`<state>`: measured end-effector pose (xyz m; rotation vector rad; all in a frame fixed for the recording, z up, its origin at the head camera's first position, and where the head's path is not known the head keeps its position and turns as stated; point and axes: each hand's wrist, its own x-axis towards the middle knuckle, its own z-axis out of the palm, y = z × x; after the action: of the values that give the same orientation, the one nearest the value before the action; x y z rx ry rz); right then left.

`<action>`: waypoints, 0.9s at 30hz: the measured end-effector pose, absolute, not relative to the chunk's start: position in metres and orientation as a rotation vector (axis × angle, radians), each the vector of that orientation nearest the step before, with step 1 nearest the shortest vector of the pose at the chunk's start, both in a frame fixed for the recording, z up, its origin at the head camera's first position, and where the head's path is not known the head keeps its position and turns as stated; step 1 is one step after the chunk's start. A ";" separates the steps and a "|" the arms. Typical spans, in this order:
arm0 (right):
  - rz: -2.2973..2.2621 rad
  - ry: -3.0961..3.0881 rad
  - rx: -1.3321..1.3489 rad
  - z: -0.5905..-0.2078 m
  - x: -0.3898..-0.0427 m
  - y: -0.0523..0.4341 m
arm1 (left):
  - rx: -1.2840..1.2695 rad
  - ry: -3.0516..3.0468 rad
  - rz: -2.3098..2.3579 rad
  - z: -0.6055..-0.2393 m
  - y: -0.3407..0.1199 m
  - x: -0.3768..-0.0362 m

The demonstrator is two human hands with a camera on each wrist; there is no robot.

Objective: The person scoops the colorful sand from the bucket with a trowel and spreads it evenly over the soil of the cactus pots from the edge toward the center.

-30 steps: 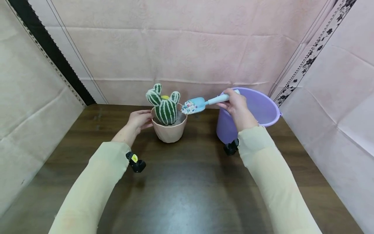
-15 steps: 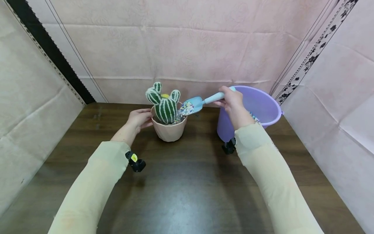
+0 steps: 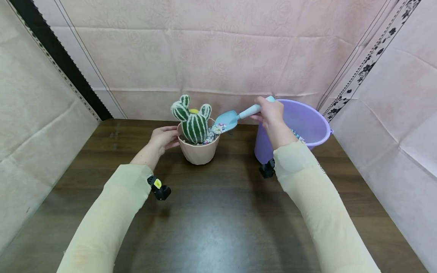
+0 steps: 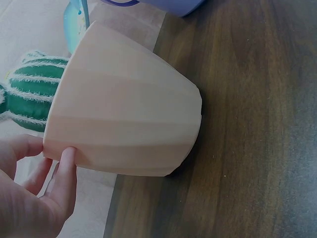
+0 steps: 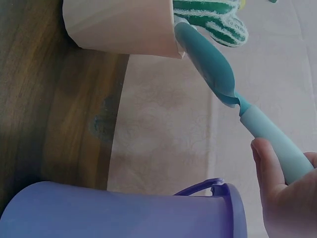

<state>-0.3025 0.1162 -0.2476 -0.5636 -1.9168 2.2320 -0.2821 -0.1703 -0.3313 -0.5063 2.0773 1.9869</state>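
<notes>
Pebbles (image 3: 219, 128) are apparently being poured from the trowel (image 3: 228, 120), grasped by the right hand (image 3: 274, 116), into the pot (image 3: 199, 154) on the table (image 3: 205, 212), its rim pinched by the left hand (image 3: 161, 140). Further tipping is probably required (some are left unpoured). A cactus (image 3: 194, 129) is held there, more pebbles (image 3: 298, 136) in the bucket (image 3: 263, 147).

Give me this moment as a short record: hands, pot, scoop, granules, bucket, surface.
left hand: holds the pot at its rim, thumb and fingers pinching
right hand: holds the scoop by its handle
pot: pale pink, upright, with a green-and-white knitted-looking cactus in it
scoop: light blue, tilted down toward the pot, tip at the rim; contact unclear
granules: multicoloured; on the scoop, beside the cactus, and in the bucket
bucket: purple, upright, apart from the pot, on the right hand's side
surface: dark brown wood-look table
</notes>
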 end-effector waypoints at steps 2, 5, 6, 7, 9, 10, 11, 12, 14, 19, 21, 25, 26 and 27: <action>2.234 -1.919 -0.565 -0.247 -0.303 0.115 | -0.503 2.075 1.990 -0.332 -0.170 -0.282; 2.221 -1.951 -0.552 -0.247 -0.304 0.113 | -0.494 2.071 1.991 -0.332 -0.170 -0.281; 2.214 -1.964 -0.541 -0.246 -0.304 0.113 | -0.493 2.070 1.991 -0.332 -0.170 -0.281; 2.203 -1.978 -0.528 -0.246 -0.304 0.112 | -0.494 2.070 1.988 -0.332 -0.170 -0.281; 2.184 -1.992 -0.499 -0.245 -0.303 0.111 | -0.496 2.070 1.986 -0.331 -0.171 -0.281; 2.173 -2.002 -0.480 -0.244 -0.303 0.111 | -0.497 2.069 1.987 -0.331 -0.171 -0.281; 2.162 -2.009 -0.463 -0.244 -0.303 0.110 | -0.500 2.069 1.986 -0.331 -0.171 -0.281; 2.150 -2.017 -0.446 -0.243 -0.303 0.110 | -0.504 2.065 1.986 -0.331 -0.171 -0.281; 2.125 -2.034 -0.415 -0.243 -0.303 0.109 | -0.502 2.059 1.988 -0.331 -0.172 -0.282; 2.067 -2.078 -0.308 -0.243 -0.302 0.107 | -0.497 2.052 1.993 -0.332 -0.172 -0.283; 2.054 -2.081 -0.268 -0.243 -0.302 0.106 | -0.492 2.053 1.998 -0.332 -0.172 -0.282; 2.040 -2.076 -0.225 -0.242 -0.301 0.107 | -0.477 2.057 1.998 -0.333 -0.172 -0.282; 2.049 -2.056 -0.224 -0.242 -0.302 0.107 | -0.478 2.054 2.001 -0.333 -0.171 -0.282; 2.062 -2.040 -0.227 -0.242 -0.301 0.108 | -0.482 2.051 2.003 -0.333 -0.172 -0.281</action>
<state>-0.3014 0.1079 -0.2418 -0.2269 -2.0397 2.0623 -0.2814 -0.1717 -0.3329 -0.4821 2.0515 2.0027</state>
